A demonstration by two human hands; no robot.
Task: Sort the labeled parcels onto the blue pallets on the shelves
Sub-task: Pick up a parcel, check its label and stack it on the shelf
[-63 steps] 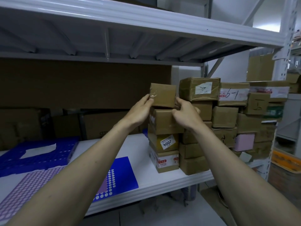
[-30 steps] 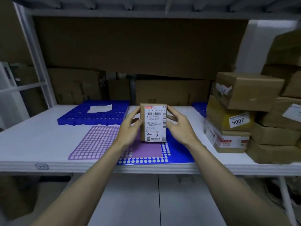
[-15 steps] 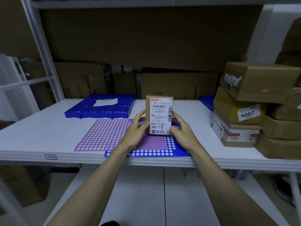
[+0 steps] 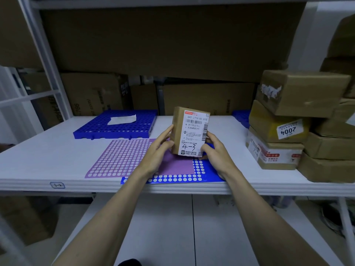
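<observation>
White shelf [image 4: 38, 160]: far-left blue plastic grid pallet [image 4: 119, 125] carries only paper; left hand [image 4: 156, 152] and right hand [image 4: 216, 153], fingers curled, grip upright brown "4-3" parcel [image 4: 189, 131]; stacked brown parcels [image 4: 299, 127] await sorting.

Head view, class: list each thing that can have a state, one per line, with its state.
Parcel marked 4-3: upright, label facing the camera, held.
Left hand: grips its left side.
Right hand: grips its right side.
Blue pallet: flat on the shelf, white paper on it.
Parcel stack: piled at right.
</observation>
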